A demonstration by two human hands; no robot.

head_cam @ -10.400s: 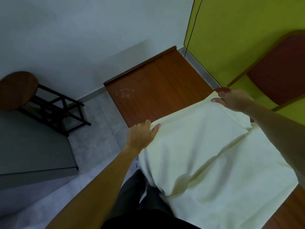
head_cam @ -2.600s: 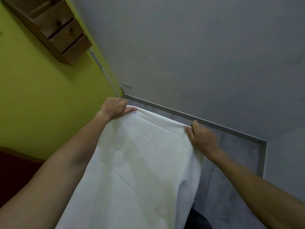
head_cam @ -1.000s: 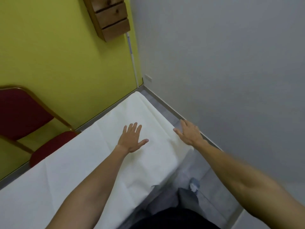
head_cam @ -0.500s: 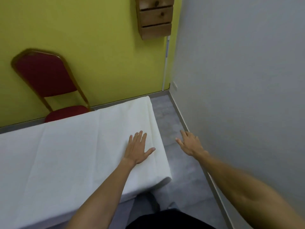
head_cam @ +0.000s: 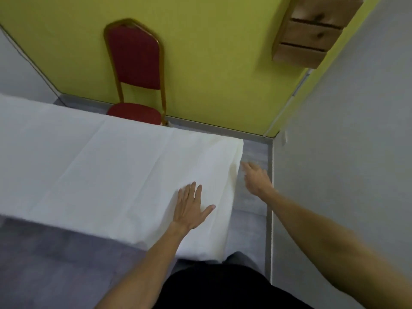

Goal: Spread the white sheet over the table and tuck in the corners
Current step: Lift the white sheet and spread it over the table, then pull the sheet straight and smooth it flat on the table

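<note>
The white sheet (head_cam: 107, 166) lies spread across the table, covering its top completely and hanging down over the near edge and the right end. My left hand (head_cam: 191, 206) presses flat on the sheet near the table's right end, fingers straight and spread. My right hand (head_cam: 256, 179) is beside the right end of the table, just off the hanging edge of the sheet, fingers extended and holding nothing. The table itself is hidden under the sheet.
A red padded chair (head_cam: 136, 70) with a gold frame stands behind the table against the yellow wall. A small wooden drawer unit (head_cam: 312, 32) hangs on the wall at the upper right. A grey wall (head_cam: 347, 152) runs close along the right, leaving a narrow strip of grey floor (head_cam: 252, 219).
My view has swung left, bringing the chair toward the centre. My left hand stays pressed on the sheet. My right hand has moved closer to the sheet's hanging right edge.
</note>
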